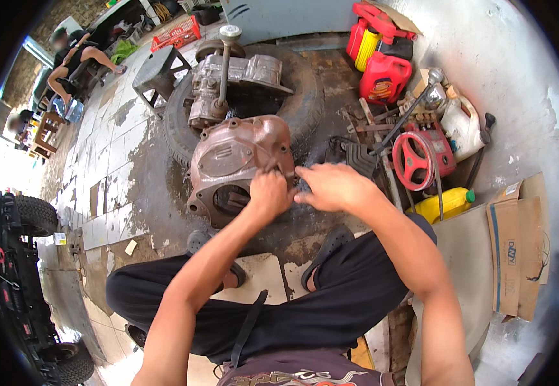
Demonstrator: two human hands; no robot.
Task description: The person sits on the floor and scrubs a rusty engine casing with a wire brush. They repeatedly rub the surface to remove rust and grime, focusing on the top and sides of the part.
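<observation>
A brown metal gearbox housing [233, 157] with an oval cover and a round opening lies on the wet floor before me, against a large tire [310, 91]. My left hand [272, 193] rests at the housing's lower right part, its fingers curled; whether they grip anything is hidden. Just right of it, my right hand [332, 186] reaches to the housing's right edge, thumb and forefinger apart, with nothing plainly seen between them. Behind the housing, a grey metal gearbox assembly [236, 72] with an upright gear lever [225, 65] sits on the tire.
At right stand red jerry cans [385, 77], a red pulley wheel [413, 160], a yellow container [441, 205], a white jug [460, 128] and cardboard [516, 255]. A plastic stool [158, 75] is at upper left. Two people sit farther left; a vehicle chassis with tires [18, 289] is lower left.
</observation>
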